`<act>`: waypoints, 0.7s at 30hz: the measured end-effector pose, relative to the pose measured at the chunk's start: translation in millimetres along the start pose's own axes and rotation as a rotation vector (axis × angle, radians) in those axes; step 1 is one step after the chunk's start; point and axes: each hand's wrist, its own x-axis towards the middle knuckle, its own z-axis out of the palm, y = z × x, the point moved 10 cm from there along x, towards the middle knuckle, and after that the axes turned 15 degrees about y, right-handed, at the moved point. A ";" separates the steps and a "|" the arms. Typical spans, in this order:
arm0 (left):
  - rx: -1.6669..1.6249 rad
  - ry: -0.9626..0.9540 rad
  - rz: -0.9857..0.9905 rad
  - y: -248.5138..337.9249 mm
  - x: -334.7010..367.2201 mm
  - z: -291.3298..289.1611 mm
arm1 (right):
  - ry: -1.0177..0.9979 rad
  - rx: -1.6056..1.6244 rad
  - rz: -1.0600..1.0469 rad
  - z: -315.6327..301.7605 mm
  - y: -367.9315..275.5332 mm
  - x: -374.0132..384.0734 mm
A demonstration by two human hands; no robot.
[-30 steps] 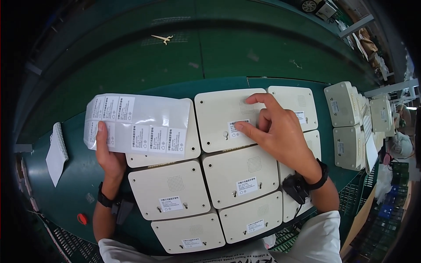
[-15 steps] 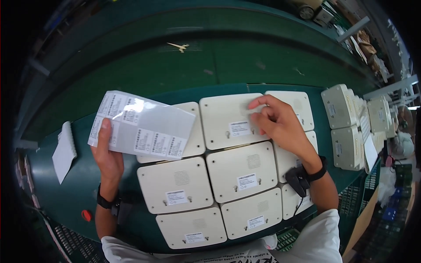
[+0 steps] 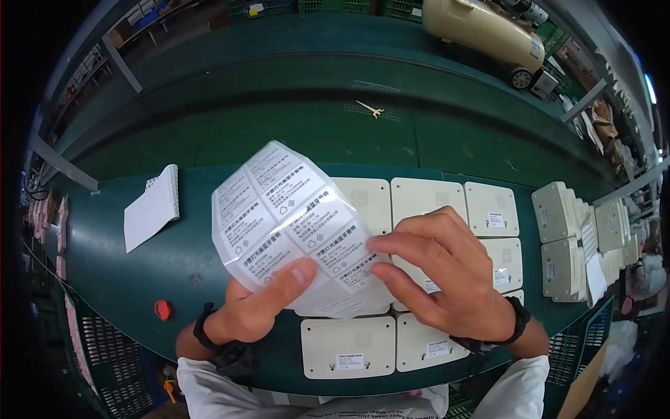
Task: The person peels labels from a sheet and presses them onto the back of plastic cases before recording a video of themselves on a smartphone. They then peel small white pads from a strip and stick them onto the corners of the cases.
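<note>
A glossy sheet of white printed labels [image 3: 269, 202] is tilted up in front of me, its lower edge held by my left hand [image 3: 252, 312], thumb on the face and fingers hidden behind. My right hand [image 3: 453, 283] is at the sheet's right edge; its index fingertip and thumb are bent toward that edge with a small gap between them. Beneath both hands lie rows of cream plastic panels [image 3: 363, 328] with speaker-hole patches and screws. Labels show on several, such as the far-right panel [image 3: 492, 202]. The sheet and hands cover some panels.
Stacked cream panels [image 3: 558, 269] stand at the right of the green table [image 3: 112, 279]. A white notepad [image 3: 155, 209] and a red ring-shaped piece [image 3: 162, 310] lie at left. Beyond is a green surface with a small beige piece [image 3: 371, 109], and farther back a beige tank [image 3: 481, 35].
The label sheet has come nearer and toward the middle with my left hand. My right hand has moved from above the panels to the sheet's edge. The view has tilted up.
</note>
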 end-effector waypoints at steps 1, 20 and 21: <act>-0.007 0.000 0.005 0.7 -1.1 -0.2 | 0.032 -0.015 0.009 1.3 -0.1 -2.8; -0.323 0.100 -0.364 -33.2 6.0 -0.2 | 0.087 -0.463 -0.429 14.9 -30.4 -23.9; -0.326 0.097 -0.370 -34.6 6.5 -0.6 | 0.090 -0.426 -0.404 16.8 -26.6 -26.8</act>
